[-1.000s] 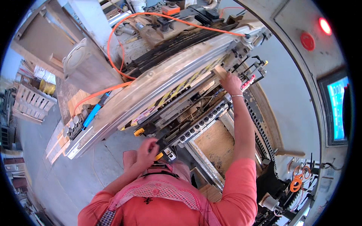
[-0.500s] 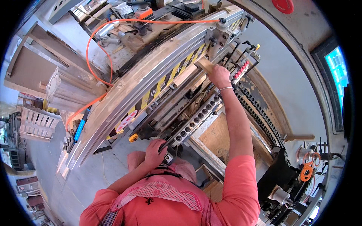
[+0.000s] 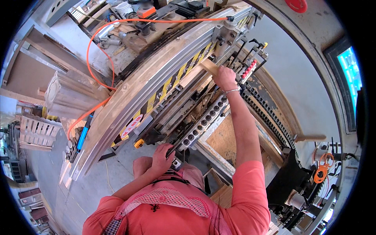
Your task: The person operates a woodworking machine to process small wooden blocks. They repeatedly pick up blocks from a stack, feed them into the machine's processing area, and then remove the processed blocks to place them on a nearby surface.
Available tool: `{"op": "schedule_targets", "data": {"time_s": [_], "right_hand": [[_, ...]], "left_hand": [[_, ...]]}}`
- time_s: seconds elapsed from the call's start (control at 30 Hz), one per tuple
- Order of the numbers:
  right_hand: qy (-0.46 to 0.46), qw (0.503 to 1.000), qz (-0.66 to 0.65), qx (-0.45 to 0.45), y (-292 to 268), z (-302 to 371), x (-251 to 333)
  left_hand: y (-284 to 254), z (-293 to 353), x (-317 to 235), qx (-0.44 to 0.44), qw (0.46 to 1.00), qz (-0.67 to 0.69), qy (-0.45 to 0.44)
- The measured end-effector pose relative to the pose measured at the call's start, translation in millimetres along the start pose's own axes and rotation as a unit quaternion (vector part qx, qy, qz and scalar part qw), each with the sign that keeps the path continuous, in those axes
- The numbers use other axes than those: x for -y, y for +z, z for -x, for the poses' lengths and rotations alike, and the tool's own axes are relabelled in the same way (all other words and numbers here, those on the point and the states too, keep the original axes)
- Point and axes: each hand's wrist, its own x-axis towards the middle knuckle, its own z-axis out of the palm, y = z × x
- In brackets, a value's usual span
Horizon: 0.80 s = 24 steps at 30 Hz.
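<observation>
The right hand point(image 3: 225, 78) pinches a wood block point(image 3: 209, 67) toward the far right of the machine point(image 3: 135, 88), seemingly positioning it; next calls for steady alignment. The near left hand point(image 3: 161, 158) curls by a dark bar point(image 3: 171, 151) (grip: cannot tell).

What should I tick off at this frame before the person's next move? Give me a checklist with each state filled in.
1. Right hand has the wooden strip: ok, fingers closed on its near end.
2. Left hand at the dark bar: ok for contact; cannot tell how firm the grip is.
3. Orange hose away from both hands: ok, it runs well off to the left and along the far side.
4. Wrists free of jewellery: not ok, a bracelet is on the right wrist.
5. Red stop button released: cannot tell, the picture's upper edge cuts it off.
6. Screen lit: ok.
</observation>
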Motion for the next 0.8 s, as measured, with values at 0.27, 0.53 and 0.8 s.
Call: {"op": "schedule_targets", "data": {"time_s": [0.27, 0.53, 0.8], "right_hand": [[0.005, 1.0, 0.005, 0.019, -3.8, -4.1, 3.0], [0.017, 1.0, -0.012, 0.009, -4.8, -2.3, 7.1], [-0.002, 0.999, -0.015, -0.042, 5.2, -1.0, 2.8]], "left_hand": [[2.5, -1.4, -2.7, -0.002, 0.999, 0.037, 0.003], [2.9, -0.5, -1.2, -0.007, 1.0, 0.014, 0.003], [2.5, -2.4, -5.3, 0.005, 1.0, 0.0, -0.001]]}}
